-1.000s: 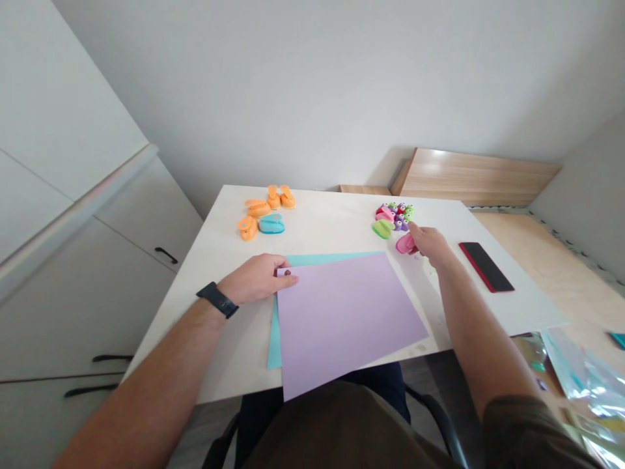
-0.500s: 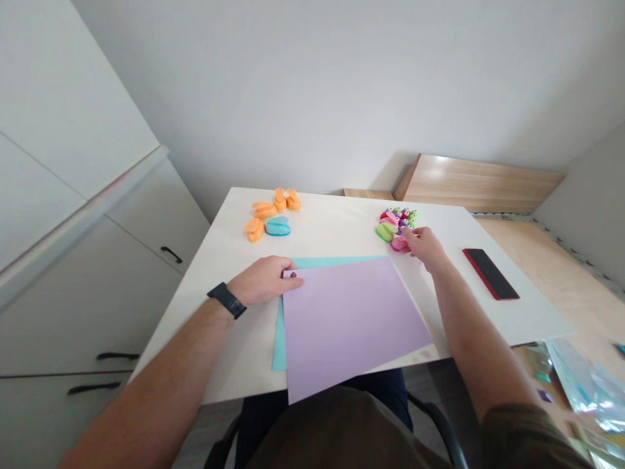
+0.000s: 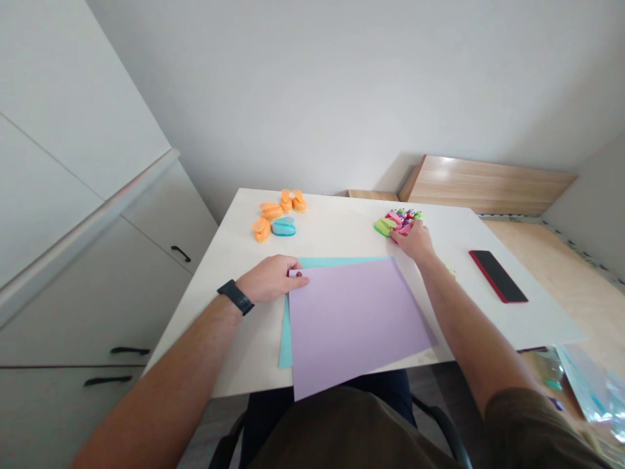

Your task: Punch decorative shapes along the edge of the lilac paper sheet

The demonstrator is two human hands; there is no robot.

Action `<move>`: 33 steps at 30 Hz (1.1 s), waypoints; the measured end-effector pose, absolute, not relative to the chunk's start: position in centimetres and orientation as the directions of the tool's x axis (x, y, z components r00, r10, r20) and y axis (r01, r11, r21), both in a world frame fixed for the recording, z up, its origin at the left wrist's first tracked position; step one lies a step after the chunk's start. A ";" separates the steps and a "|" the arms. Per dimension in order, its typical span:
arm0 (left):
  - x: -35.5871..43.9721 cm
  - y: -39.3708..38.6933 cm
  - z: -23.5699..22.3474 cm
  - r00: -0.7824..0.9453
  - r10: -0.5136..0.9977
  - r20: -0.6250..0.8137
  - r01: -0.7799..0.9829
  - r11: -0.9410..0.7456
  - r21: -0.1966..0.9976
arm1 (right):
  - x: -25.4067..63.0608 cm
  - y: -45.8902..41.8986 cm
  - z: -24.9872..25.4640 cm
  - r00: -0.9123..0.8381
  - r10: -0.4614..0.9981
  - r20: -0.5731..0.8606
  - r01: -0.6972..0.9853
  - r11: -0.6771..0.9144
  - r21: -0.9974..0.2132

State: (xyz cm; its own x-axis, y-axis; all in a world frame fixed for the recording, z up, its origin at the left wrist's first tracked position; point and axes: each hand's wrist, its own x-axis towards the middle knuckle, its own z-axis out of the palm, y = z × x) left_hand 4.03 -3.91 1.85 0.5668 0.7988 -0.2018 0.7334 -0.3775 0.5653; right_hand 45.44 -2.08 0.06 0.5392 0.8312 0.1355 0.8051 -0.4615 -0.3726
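Observation:
A sheet of light purple paper (image 3: 361, 319) lies over a turquoise sheet (image 3: 285, 339), its near edge reaching past the table edge. My left hand (image 3: 273, 277) pinches the purple sheet at its far left corner, thumb on top. A small dark spot (image 3: 299, 275), perhaps a punched hole, shows beside the thumb. At the far right my right hand (image 3: 414, 241) has its fingers closed around a pink craft punch (image 3: 404, 229), partly hidden by the hand. Beside it are a green punch (image 3: 385, 227) and several small colourful pieces with eyes (image 3: 409, 213).
Several orange craft punches (image 3: 272, 211) and a turquoise one (image 3: 284, 227) stand at the table's far left. A black slab with a red edge (image 3: 498, 276) lies at the right. White cabinets (image 3: 161, 221) rise on the left. Clear plastic bags (image 3: 586, 378) lie at lower right.
My right hand has moved slightly left and away from me, bringing the pink punch closer against the group. My left hand keeps its hold on the paper. The view has shifted slightly.

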 end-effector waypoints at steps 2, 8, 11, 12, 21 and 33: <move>4.0 -3.9 1.9 0.564 0.801 -0.199 0.735 -0.378 0.564 | 45.1 -2.2 0.1 0.548 0.826 0.131 0.792 -0.462 -0.399; 4.0 -4.1 2.0 0.565 0.803 -0.190 0.729 -0.378 0.571 | 44.3 -3.4 0.1 0.517 0.836 0.186 0.813 -0.411 -0.411; 4.0 -4.2 2.1 0.563 0.804 -0.189 0.731 -0.378 0.568 | 44.2 -3.1 0.0 0.508 0.842 0.184 0.822 -0.410 -0.396; 4.0 -4.2 2.2 0.563 0.805 -0.188 0.730 -0.378 0.569 | 44.2 -2.8 0.0 0.514 0.840 0.175 0.819 -0.419 -0.393; 4.0 -4.2 1.9 0.552 0.815 -0.178 0.713 -0.350 0.608 | 43.2 -2.2 0.6 0.540 0.824 0.171 0.814 -0.461 -0.353; 3.9 -4.2 2.0 0.554 0.815 -0.168 0.700 -0.347 0.624 | 30.4 -0.4 2.9 -0.008 0.979 0.203 0.898 0.096 -0.429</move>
State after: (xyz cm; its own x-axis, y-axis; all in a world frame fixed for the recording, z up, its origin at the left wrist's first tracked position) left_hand 3.93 -4.24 2.02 0.5541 0.8154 -0.1676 0.6998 -0.3473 0.6242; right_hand 30.41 -0.36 2.90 -0.0078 0.9792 0.2027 0.8984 0.0959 -0.4286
